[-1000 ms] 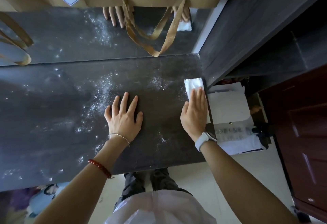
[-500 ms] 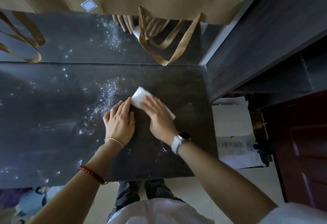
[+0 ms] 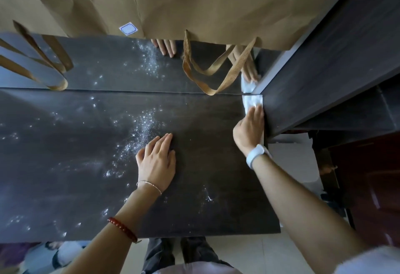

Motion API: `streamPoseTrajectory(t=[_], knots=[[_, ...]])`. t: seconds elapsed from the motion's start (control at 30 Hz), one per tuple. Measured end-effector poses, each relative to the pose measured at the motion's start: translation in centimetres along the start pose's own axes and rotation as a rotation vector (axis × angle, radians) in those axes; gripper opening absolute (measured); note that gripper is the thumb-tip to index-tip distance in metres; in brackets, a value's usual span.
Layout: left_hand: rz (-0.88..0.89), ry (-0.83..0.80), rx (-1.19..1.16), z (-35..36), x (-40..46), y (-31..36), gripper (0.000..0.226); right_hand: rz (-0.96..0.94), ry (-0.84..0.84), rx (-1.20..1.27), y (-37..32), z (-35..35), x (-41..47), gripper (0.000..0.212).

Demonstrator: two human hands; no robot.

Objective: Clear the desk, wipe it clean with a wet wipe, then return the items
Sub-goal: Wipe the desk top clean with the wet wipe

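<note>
Right hand (image 3: 249, 131) presses wet wipe (image 3: 252, 101) onto desk (image 3: 205, 176); bag's (image 3: 194, 3) contents unclear.

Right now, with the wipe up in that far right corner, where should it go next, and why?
Probably a sweep leftward across the desk. The right hand presses the wet wipe flat at the far right corner, while a dense patch of white specks lies mid-desk, just beyond the fingertips of the left hand, not yet wiped.

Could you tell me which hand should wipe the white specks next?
Probably the right hand: it presses the wet wipe into the far right corner of the desk. The left hand lies flat beside the specks, empty.
</note>
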State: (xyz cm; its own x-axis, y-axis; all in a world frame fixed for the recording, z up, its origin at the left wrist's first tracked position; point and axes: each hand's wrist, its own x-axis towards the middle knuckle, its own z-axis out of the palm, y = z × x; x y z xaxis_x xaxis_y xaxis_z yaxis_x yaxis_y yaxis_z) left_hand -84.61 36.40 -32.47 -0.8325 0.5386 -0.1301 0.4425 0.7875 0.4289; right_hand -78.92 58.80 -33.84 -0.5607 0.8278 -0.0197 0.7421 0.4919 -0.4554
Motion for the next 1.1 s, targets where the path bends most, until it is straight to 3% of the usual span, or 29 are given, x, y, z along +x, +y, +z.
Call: streamPoseTrajectory(t=[0.2,0.37,0.47,0.63,0.83,1.1], knots=[[0.004,-0.018,0.049,0.1,0.3,0.2,0.055,-0.121,0.017,-0.058,-0.4,1.0,2.0,0.049],[0.017,-0.024,0.088,0.5,0.1,0.2,0.057,-0.327,-0.124,-0.054,1.8,0.3,-3.8,0.063],[0.043,-0.025,0.116,0.6,0.0,0.1,0.065,-0.2,-0.076,-0.034,2.8,-0.5,-3.8,0.057],[0.093,-0.025,0.113,0.6,-0.1,-0.4,0.059,0.025,-0.018,-0.02,-0.8,0.3,1.7,0.051],[0.013,0.151,0.022,-0.9,-0.6,-3.1,0.046,-0.14,-0.04,-0.057,-5.7,3.7,-0.8,0.053],[-0.195,0.194,0.019,-4.9,0.3,-10.4,0.057,-0.245,-0.123,-0.094,-12.6,6.9,-3.2,0.053]])
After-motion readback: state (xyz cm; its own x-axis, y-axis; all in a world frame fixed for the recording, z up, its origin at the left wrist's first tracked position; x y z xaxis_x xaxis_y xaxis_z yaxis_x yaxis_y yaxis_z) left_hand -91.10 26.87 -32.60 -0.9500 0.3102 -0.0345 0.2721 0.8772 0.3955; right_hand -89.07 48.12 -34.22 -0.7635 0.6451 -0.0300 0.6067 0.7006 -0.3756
